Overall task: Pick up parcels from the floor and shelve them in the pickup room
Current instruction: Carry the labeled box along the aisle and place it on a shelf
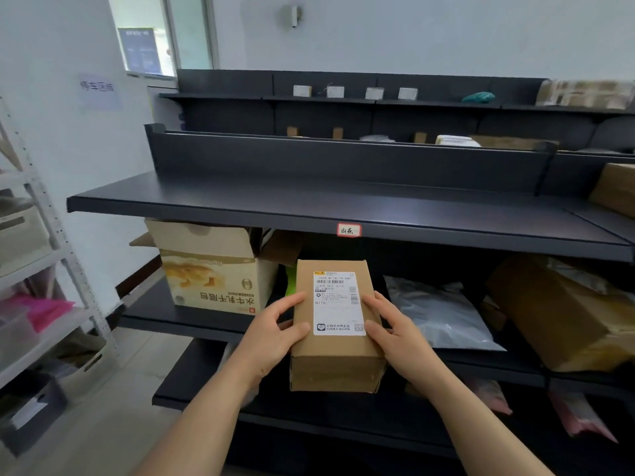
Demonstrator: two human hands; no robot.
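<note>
A small brown cardboard parcel (pixel 335 333) with a white shipping label (pixel 338 303) on its upper face is held in front of the dark metal shelf unit (pixel 309 207), level with its middle shelf. The left hand (pixel 275 329) grips the parcel's left edge, fingers (pixel 292 302) curled onto the top face; the right hand (pixel 395 333) clasps the right edge, fingers pressed on the label's margin. To the parcel's left, on the middle shelf, stands an open printed carton (pixel 213 269). To its right lies a grey plastic mailer bag (pixel 443 314), and further right a large tilted brown box (pixel 567 314). Above the parcel, a red-bordered tag (pixel 348 230) is stuck to the edge of the bare upper shelf.
</note>
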